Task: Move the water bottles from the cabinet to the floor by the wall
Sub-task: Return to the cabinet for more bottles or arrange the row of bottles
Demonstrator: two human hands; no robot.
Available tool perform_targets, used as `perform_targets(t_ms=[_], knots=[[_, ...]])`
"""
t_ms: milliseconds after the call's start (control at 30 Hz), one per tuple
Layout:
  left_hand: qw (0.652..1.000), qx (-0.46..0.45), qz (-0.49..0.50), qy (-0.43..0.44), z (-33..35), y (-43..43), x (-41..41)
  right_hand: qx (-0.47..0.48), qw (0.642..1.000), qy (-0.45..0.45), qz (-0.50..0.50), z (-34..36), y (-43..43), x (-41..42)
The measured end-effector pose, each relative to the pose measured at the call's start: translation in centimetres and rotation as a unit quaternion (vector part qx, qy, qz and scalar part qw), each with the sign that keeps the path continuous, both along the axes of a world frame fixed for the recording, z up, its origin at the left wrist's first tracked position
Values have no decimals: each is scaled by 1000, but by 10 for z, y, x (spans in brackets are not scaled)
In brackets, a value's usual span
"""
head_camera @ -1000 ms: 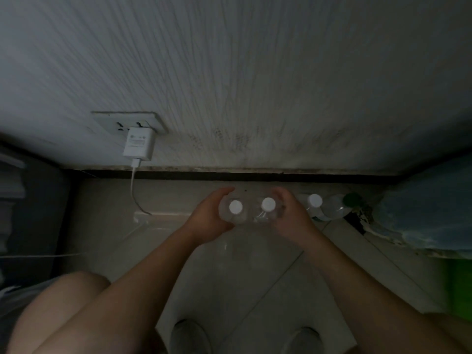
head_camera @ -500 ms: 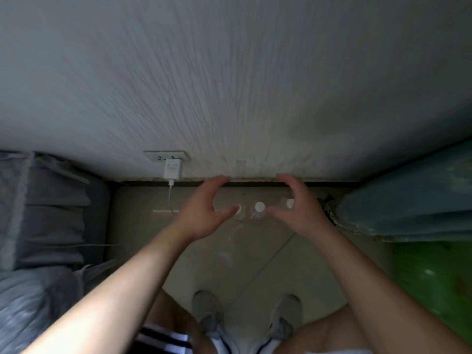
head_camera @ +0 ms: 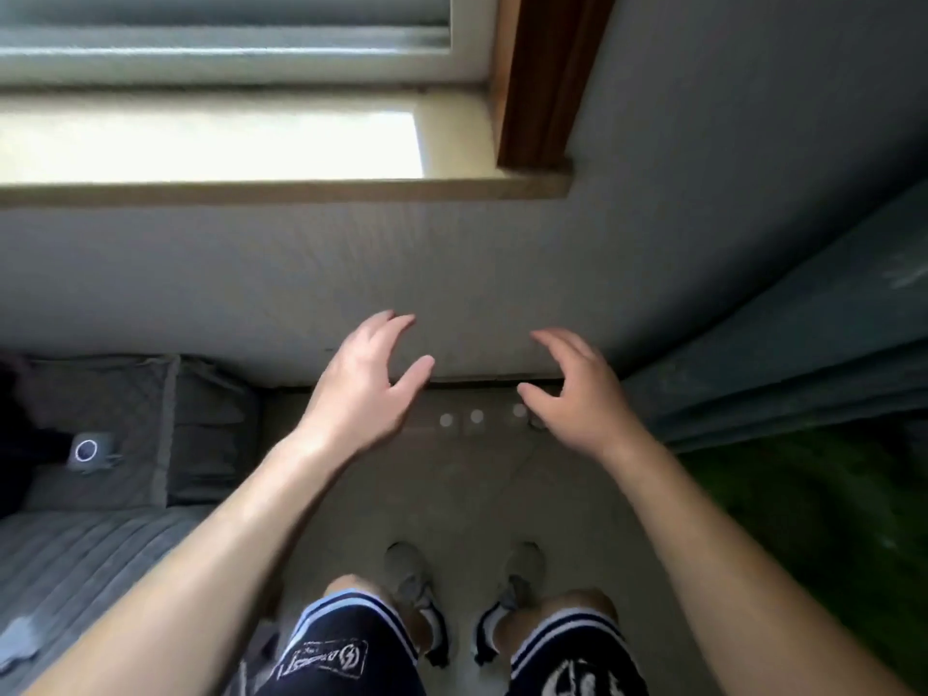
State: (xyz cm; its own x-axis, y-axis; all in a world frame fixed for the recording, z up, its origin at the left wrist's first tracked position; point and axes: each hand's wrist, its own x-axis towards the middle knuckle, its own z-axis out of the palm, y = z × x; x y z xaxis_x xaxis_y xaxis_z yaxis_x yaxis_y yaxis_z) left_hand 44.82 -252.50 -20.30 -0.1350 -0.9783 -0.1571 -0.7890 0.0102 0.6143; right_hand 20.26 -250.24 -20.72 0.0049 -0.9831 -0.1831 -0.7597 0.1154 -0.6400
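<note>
Three clear water bottles stand on the floor at the foot of the wall; from above I see mostly their white caps: one (head_camera: 446, 420), a second (head_camera: 476, 416) and a third (head_camera: 519, 410) half behind my right thumb. My left hand (head_camera: 364, 386) hovers high above and left of them, fingers spread, holding nothing. My right hand (head_camera: 577, 394) hovers above and right of them, also spread and holding nothing. The cabinet is out of view.
A grey wall (head_camera: 452, 273) with a windowsill (head_camera: 281, 190) rises ahead. A grey bed with a pillow (head_camera: 150, 429) and a small white device (head_camera: 88, 452) lies to the left. A blue-green curtain (head_camera: 803, 354) hangs at right. My shoes (head_camera: 412, 585) stand on the tiled floor.
Both hands let go of the two bottles and rose away from them, fingers opening. The view climbed as I stood up, so the window now shows.
</note>
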Motion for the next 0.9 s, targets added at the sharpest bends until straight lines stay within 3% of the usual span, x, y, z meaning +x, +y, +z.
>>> perform_targets(t_ms=[367,900], knots=[[991,-74,-19,-112,158,21,-13,-98,993,71,2,166,23,-14],[975,-176,-24,-131,259,34,-75,-155,979,129,-24,252,29,-65]])
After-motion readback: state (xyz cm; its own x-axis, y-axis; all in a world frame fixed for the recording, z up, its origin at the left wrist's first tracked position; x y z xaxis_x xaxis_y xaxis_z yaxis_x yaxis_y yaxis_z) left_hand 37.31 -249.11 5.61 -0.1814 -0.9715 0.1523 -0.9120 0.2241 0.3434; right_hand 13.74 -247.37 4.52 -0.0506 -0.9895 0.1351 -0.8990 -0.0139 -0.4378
